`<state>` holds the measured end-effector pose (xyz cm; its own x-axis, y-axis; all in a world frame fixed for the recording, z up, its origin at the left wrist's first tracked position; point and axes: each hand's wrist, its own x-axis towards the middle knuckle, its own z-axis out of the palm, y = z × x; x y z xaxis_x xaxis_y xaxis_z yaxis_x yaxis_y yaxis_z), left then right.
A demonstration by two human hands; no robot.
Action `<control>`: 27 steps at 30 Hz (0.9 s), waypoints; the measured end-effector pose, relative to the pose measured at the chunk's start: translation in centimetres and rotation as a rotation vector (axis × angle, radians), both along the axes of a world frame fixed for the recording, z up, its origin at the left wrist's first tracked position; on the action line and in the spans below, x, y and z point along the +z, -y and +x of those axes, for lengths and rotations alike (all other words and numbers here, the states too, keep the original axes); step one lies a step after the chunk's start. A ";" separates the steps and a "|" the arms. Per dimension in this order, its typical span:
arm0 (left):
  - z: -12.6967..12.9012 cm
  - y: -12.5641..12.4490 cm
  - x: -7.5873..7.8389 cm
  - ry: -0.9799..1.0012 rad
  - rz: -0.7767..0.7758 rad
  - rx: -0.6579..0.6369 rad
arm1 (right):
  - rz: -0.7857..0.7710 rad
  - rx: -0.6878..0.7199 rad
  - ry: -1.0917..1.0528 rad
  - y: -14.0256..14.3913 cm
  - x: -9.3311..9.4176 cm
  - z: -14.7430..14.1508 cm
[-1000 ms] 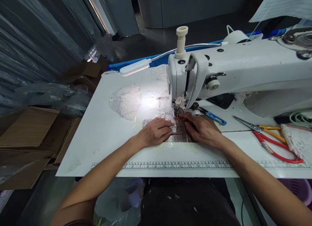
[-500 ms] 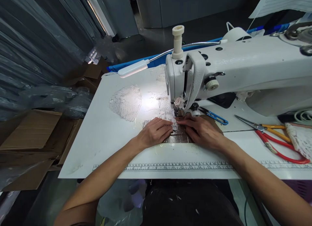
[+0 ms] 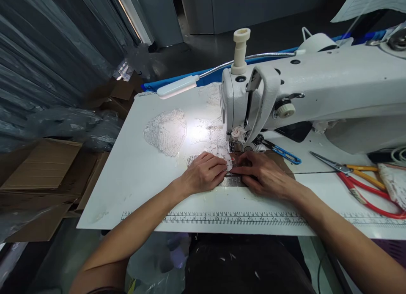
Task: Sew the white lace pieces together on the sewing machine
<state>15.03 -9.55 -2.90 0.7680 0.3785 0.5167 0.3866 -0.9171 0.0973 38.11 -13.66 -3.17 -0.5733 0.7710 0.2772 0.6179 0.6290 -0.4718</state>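
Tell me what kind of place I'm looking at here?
Probably a garment sewing workshop: an industrial sewing machine on a white table, lace pieces under a work lamp, and red-handled scissors.

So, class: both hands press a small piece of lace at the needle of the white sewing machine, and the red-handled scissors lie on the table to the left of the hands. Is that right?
Not quite. The head view shows the red-handled scissors to the right of the hands, not the left. The rest holds: left hand and right hand press the lace at the needle of the white sewing machine.

Needle area hidden behind sewing machine [image 3: 304, 91] head; red scissors [image 3: 368, 192] cut by right edge; lace piece [image 3: 226, 160] partly under fingers.
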 end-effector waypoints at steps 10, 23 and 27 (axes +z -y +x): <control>0.0 0.0 -0.2 -0.010 0.058 0.014 | 0.052 -0.109 0.001 -0.4 -0.6 -0.1; -0.1 0.1 -0.4 -0.010 0.041 -0.031 | -0.038 -0.184 -0.011 -0.3 -0.5 -0.2; -0.1 0.2 -0.2 -0.004 0.035 -0.049 | -0.029 -0.229 -0.086 -0.4 -0.3 -0.1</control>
<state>14.90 -9.75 -3.06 0.7871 0.3225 0.5259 0.3416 -0.9377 0.0638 38.02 -13.25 -3.45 -0.3578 0.8863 0.2939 0.6993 0.4629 -0.5447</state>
